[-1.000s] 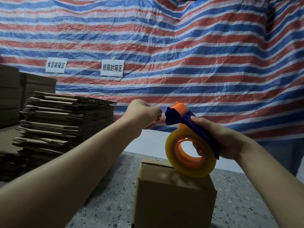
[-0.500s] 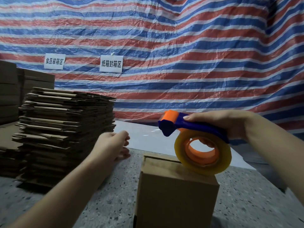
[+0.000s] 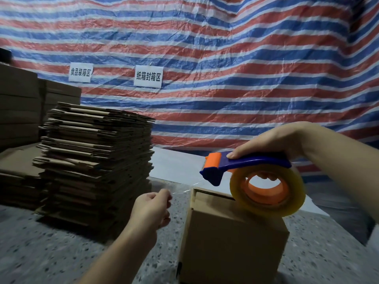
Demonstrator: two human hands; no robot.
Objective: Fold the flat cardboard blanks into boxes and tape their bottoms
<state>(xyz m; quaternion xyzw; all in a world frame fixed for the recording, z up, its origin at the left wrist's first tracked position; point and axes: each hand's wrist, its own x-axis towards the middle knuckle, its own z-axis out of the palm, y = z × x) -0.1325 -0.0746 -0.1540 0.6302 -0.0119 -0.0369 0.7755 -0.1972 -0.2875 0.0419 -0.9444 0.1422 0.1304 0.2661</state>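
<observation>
The box (image 3: 233,238) stands upright on the speckled floor (image 3: 61,253), its upturned face showing a gap at the far edge, with the stack of flat blanks (image 3: 96,160) well apart to its left. Your right hand (image 3: 272,140) grips the blue handle of the tape dispenser (image 3: 246,173), whose yellow roll rests on the box's top. Your left hand (image 3: 151,208), just left of the box, pinches the clear tape end (image 3: 184,189) drawn from the dispenser.
</observation>
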